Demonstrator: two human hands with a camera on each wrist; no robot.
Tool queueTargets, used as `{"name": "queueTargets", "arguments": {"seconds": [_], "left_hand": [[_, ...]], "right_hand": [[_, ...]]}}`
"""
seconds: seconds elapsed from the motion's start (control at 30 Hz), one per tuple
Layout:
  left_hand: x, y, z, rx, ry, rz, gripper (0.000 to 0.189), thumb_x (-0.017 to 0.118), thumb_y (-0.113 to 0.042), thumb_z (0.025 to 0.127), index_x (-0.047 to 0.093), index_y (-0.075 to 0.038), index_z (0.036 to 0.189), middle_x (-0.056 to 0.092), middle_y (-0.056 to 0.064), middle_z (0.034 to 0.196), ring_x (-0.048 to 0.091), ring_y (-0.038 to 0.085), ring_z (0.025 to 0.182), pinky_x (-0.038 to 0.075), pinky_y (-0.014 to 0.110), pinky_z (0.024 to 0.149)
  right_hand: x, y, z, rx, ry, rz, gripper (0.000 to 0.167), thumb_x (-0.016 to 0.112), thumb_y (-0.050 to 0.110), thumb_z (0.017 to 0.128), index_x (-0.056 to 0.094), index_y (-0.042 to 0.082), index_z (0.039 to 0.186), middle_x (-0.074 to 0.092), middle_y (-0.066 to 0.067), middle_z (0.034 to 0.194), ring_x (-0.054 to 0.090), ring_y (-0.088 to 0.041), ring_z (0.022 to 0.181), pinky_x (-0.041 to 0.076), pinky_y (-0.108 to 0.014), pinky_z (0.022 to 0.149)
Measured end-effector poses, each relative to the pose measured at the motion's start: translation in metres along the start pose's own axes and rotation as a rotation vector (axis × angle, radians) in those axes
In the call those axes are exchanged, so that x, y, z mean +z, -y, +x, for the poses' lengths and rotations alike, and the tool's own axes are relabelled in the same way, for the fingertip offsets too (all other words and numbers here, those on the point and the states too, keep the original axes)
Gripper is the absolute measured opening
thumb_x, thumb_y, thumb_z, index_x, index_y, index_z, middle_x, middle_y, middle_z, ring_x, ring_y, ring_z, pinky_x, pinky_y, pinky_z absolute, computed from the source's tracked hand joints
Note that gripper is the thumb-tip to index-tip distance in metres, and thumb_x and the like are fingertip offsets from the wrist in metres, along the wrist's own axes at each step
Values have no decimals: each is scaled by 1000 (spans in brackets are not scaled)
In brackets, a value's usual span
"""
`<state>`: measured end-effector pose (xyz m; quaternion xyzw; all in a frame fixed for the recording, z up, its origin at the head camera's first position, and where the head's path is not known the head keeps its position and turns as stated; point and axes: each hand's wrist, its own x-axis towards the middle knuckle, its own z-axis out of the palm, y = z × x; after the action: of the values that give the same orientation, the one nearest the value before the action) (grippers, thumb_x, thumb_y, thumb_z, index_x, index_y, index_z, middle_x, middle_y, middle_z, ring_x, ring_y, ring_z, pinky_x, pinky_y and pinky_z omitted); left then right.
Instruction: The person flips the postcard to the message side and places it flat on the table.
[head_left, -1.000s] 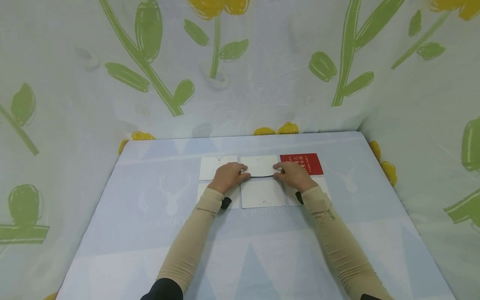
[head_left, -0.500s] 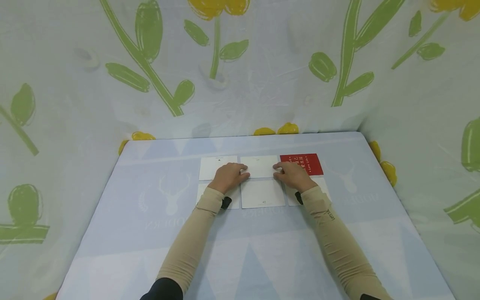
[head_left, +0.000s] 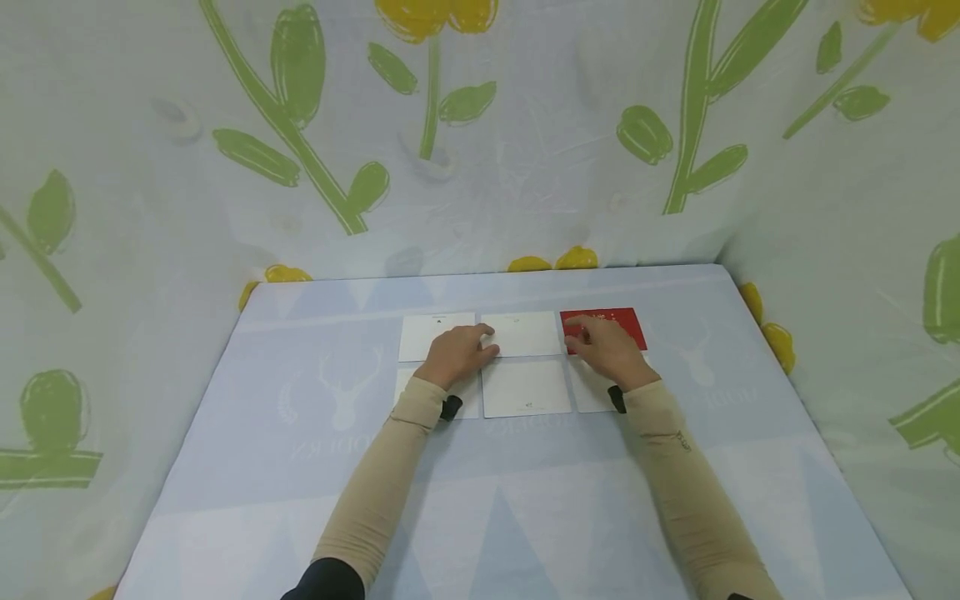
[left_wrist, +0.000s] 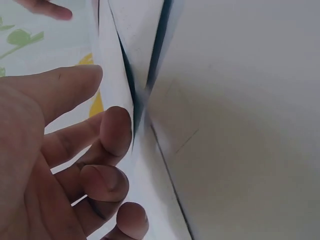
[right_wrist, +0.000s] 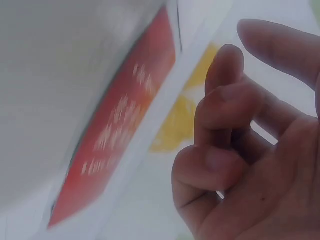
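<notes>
Several flat cards lie in two rows on the table. My left hand (head_left: 456, 353) is over the far-left white card (head_left: 422, 329), its fingertips at the left edge of the far-middle white card (head_left: 523, 333). In the left wrist view its fingers (left_wrist: 116, 131) are loosely bent, with the thumb apart, beside card edges. Over the red card (head_left: 626, 321) with pale lettering hovers my right hand (head_left: 609, 350), hiding part of it. The right wrist view shows that hand's fingers (right_wrist: 225, 107) loosely curled, apart from the red card and holding nothing.
Nearer me lie a white card (head_left: 525, 390) in the middle, one at left (head_left: 471, 402) and one at right (head_left: 587, 393), the outer two partly under my hands and wrists. A pale blue patterned cloth covers the table (head_left: 480, 517). Flower-printed curtain (head_left: 525, 183) surrounds it.
The dark gap along the far-middle card's near edge has gone, and that card lies flat. My right hand has moved right, from this card to the red one. The left hand has stayed put.
</notes>
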<state>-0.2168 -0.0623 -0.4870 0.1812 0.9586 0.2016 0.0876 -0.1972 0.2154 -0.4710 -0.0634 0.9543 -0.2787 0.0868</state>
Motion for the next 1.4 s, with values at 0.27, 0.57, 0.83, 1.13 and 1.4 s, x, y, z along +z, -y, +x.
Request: {"name": "queueTargets", "arguments": {"seconds": [0.27,0.57,0.83,1.13,1.4], "left_hand": [[1,-1,5,37,-64,-1,43,65,-36,100,64,-12,136,71,1,93,68,19,92,54,34,74],[6,-10,15,98,-131,47,47,64,-42,99,63,-12,136,65,6,106,64,18,88,54,34,73],[11,-27,26,115,-125,83,56,65,-47,98,59,-13,142,60,9,118,58,23,101,52,36,84],[21,-46,40,146,-104,123,64,67,-52,94,56,-14,144,57,12,131,55,27,115,49,41,96],[30,-69,59,189,-79,141,69,68,-56,92,54,-15,145,54,10,134,49,27,119,46,39,99]], "right_hand": [[-25,-24,-23,3,-81,24,45,63,25,101,57,6,142,64,-17,122,58,-33,107,50,-53,91],[-45,-43,-45,23,-139,3,50,63,24,101,51,5,146,62,-17,114,56,-31,94,50,-43,74],[-53,-59,-56,36,-141,-7,58,67,24,99,46,4,149,62,-20,117,57,-32,95,51,-41,73],[-53,-67,-59,31,-145,-15,61,68,24,99,43,3,150,62,-22,119,57,-33,96,51,-43,75],[-47,-73,-56,42,-137,12,61,69,23,98,43,5,150,61,-21,120,56,-33,97,51,-38,71]]}}
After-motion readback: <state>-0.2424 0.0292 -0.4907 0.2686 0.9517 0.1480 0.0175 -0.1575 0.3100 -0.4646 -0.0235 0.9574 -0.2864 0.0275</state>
